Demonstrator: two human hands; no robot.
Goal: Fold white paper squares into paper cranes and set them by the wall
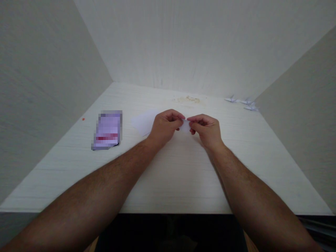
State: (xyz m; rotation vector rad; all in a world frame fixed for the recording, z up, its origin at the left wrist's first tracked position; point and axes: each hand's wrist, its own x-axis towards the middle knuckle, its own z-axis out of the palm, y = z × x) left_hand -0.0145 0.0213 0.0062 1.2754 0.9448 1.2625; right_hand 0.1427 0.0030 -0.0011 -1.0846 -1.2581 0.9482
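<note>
A small piece of white paper [186, 125] is stretched between my two hands, just above the tabletop. My left hand [168, 123] pinches its left end between thumb and fingers. On the opposite end, my right hand [206, 127] grips it the same way. Much of the paper is hidden by my fingers, so its folds cannot be made out. Beside my left hand, white paper sheets [144, 122] lie flat on the table, partly covered by that hand.
A pixelated phone-like device [107, 130] rests on the white table [178, 182] at left, near a small orange spot [83, 119]. Several folded paper pieces [245, 102] sit in the back right corner. Brownish marks [193, 99] stain the back. Walls [168, 45] enclose three sides.
</note>
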